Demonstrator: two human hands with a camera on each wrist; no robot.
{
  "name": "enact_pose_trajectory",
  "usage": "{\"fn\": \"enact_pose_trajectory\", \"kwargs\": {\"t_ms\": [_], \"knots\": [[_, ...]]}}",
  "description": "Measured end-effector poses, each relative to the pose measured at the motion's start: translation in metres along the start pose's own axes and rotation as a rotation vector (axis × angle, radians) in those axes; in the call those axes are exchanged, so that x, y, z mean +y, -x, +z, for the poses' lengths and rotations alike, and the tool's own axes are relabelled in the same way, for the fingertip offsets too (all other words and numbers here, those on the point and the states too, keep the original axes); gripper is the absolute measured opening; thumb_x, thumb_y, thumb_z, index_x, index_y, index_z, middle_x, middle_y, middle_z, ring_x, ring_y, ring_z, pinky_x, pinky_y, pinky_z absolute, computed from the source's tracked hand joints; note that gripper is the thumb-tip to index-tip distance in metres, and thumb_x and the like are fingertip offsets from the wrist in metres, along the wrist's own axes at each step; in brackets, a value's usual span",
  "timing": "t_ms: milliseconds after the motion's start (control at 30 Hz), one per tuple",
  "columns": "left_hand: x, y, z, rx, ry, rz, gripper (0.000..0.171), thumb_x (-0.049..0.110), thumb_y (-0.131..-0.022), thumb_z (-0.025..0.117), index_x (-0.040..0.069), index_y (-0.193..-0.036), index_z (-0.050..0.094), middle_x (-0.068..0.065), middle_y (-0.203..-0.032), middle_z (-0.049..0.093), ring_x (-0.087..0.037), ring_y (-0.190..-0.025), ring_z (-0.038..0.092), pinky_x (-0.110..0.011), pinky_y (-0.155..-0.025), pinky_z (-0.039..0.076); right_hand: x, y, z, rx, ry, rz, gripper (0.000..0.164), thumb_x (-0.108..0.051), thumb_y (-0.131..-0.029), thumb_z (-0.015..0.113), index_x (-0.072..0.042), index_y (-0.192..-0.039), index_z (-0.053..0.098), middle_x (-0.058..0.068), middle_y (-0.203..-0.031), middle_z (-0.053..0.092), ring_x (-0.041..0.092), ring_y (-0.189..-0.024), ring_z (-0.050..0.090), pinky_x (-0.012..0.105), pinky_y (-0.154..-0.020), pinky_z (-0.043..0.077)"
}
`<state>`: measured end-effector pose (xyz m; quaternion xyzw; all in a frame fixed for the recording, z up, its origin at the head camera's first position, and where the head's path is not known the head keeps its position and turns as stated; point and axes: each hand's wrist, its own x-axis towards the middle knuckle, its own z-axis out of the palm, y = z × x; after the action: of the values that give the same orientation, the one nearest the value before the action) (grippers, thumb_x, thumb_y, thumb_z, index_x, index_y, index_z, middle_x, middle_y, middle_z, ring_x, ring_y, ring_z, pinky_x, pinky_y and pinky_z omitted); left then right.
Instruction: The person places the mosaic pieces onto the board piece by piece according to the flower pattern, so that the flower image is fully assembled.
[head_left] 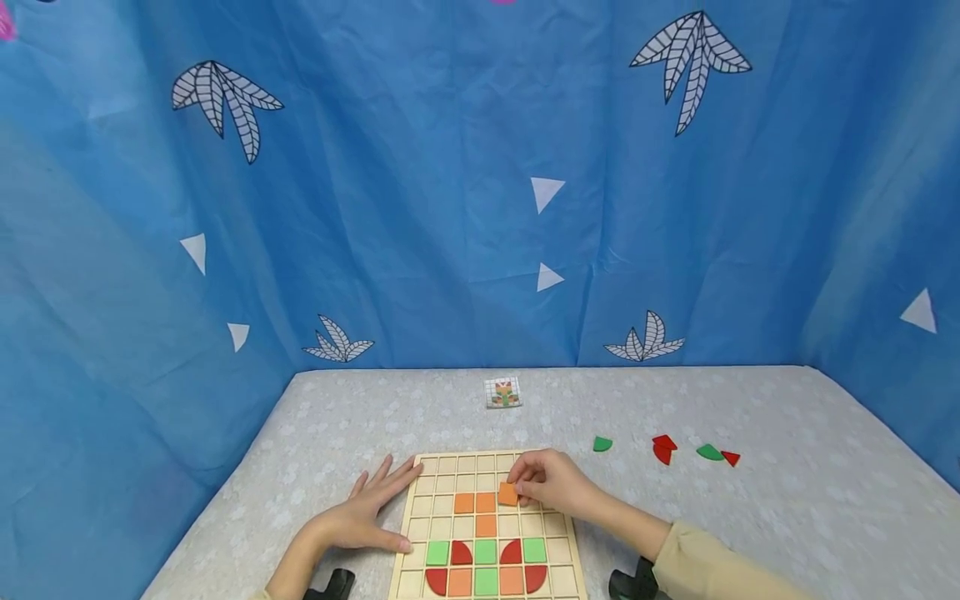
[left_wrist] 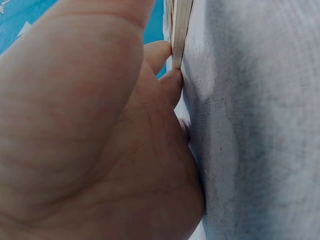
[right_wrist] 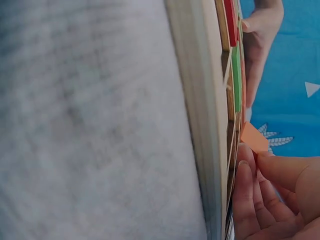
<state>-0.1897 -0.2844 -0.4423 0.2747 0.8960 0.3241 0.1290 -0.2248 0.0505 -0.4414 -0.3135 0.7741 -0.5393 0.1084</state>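
Orange tile over wooden board, just right of two orange squares. Right hand pinches its right edge, so underside seems left free. Left hand, fingers spread, touches board's left edge, probably for keeping it steady.

The left hand lies with fingers spread at the left edge of the board, while the right hand, thumb and fingers pinching, bends in near the far right corner.
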Motion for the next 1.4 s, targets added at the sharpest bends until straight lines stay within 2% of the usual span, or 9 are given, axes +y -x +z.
{"fn": "enact_pose_trajectory", "kwargs": {"t_ms": [267, 567, 900, 1100, 1200, 1400], "knots": [[-0.003, 0.0, 0.002, -0.002, 0.002, -0.011, 0.098, 0.04, -0.076, 0.077, 0.007, -0.15, 0.021, -0.016, -0.154, 0.011, -0.044, -0.135, -0.011, -0.068, -0.097, -0.01, 0.001, 0.001, 0.003, 0.0, 0.125, -0.031, 0.01, 0.005, -0.085, 0.064, -0.004, -0.087, 0.068, 0.001, -0.073, 0.064, 0.013, -0.059, 0.061, 0.025, -0.053, 0.052], [-0.002, 0.0, 0.001, -0.002, 0.009, -0.006, 0.098, 0.039, -0.076, 0.077, 0.007, -0.15, 0.021, -0.018, -0.153, 0.011, -0.045, -0.134, -0.011, -0.068, -0.097, -0.01, -0.002, -0.001, 0.002, -0.012, 0.201, -0.061, 0.008, 0.002, -0.083, 0.068, -0.006, -0.084, 0.07, -0.005, -0.073, 0.063, 0.007, -0.059, 0.056, 0.022, -0.052, 0.048], [-0.002, -0.003, -0.001, 0.002, -0.005, -0.007, 0.098, 0.039, -0.076, 0.077, 0.007, -0.15, 0.021, -0.017, -0.153, 0.011, -0.045, -0.135, -0.011, -0.068, -0.097, -0.01, 0.001, -0.001, 0.001, 0.022, 0.268, -0.075, 0.007, -0.005, -0.086, 0.067, -0.008, -0.085, 0.073, -0.007, -0.078, 0.061, 0.005, -0.059, 0.051, 0.022, -0.051, 0.045], [-0.001, -0.003, 0.0, 0.008, -0.013, -0.007, 0.098, 0.04, -0.075, 0.077, 0.007, -0.15, 0.022, -0.016, -0.154, 0.011, -0.045, -0.135, -0.01, -0.068, -0.097, -0.01, 0.001, -0.001, -0.002, 0.023, 0.217, -0.058, 0.011, -0.007, -0.09, 0.063, -0.007, -0.086, 0.074, -0.002, -0.082, 0.066, 0.008, -0.064, 0.056, 0.023, -0.054, 0.047], [-0.002, -0.002, 0.001, 0.005, -0.003, -0.013, 0.098, 0.04, -0.075, 0.077, 0.007, -0.15, 0.022, -0.016, -0.154, 0.011, -0.044, -0.135, -0.01, -0.068, -0.097, -0.01, 0.001, 0.001, -0.002, 0.009, 0.169, -0.023, 0.012, -0.008, -0.091, 0.062, -0.006, -0.087, 0.073, 0.0, -0.081, 0.066, 0.01, -0.063, 0.058, 0.023, -0.054, 0.049], [-0.004, -0.001, 0.002, 0.007, 0.004, -0.01, 0.099, 0.039, -0.075, 0.077, 0.007, -0.15, 0.021, -0.016, -0.153, 0.011, -0.045, -0.135, -0.01, -0.067, -0.098, -0.01, 0.0, 0.003, -0.011, 0.011, 0.07, 0.023, 0.014, -0.008, -0.092, 0.059, 0.0, -0.091, 0.071, 0.006, -0.076, 0.065, 0.021, -0.061, 0.061, 0.03, -0.054, 0.052]]}}
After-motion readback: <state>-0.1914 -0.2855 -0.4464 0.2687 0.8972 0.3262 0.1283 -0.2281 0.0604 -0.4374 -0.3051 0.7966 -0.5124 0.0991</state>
